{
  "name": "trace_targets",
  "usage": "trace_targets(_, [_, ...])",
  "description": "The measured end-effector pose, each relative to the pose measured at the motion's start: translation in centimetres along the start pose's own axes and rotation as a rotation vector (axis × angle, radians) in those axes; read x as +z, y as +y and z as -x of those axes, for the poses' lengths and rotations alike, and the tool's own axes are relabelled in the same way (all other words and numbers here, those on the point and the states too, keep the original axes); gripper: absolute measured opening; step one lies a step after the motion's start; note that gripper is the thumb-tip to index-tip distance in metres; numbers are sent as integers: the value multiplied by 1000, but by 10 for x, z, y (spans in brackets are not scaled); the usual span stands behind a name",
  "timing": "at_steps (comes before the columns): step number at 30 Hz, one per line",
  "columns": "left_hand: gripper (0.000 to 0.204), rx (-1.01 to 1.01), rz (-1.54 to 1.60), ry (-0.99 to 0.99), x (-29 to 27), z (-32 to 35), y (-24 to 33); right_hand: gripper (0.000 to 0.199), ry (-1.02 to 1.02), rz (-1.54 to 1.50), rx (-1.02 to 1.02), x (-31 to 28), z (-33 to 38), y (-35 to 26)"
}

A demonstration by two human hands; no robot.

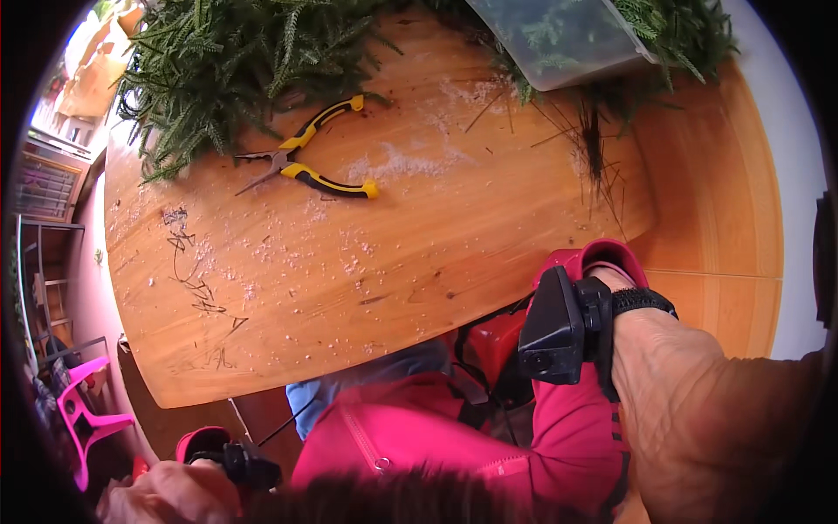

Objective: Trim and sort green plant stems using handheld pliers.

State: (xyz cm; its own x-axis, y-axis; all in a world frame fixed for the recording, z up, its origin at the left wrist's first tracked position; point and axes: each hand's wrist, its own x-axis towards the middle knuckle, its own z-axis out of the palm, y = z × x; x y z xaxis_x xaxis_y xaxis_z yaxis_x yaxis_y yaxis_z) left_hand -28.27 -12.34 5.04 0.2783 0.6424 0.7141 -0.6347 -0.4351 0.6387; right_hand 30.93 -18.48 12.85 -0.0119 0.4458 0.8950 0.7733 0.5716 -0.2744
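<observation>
My right hand [690, 406] is raised close to the camera at the right, with its fingers running out past the dark rim. A black device [554, 327] is strapped at that wrist, next to a pink cuff. My left hand [175, 493] is low at the left corner, off the table's edge, with a similar black device [249, 465] at its wrist; its fingers are mostly cut off. On the wooden table [419, 236] lie needle-nose pliers [281, 160] with yellow and black handles, spread apart and touched by neither hand.
Green artificial pine branches [236, 79] are heaped at the far left. A translucent plastic bin [563, 44] tilts among more greenery at the far right, near thin dark strands [594, 153]. Pale crumbs [401, 164] dot the tabletop. A pink stool [85, 419] stands left.
</observation>
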Motion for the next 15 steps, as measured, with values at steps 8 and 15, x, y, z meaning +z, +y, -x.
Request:
trace_targets(8, [70,-48,-147,-52,56,-74,-25,55,49,-88,35,14,4,-3])
trace_targets(15, [68,-75,-242,-84,183,-133,-102,53,70,-139,47,18,5,-3])
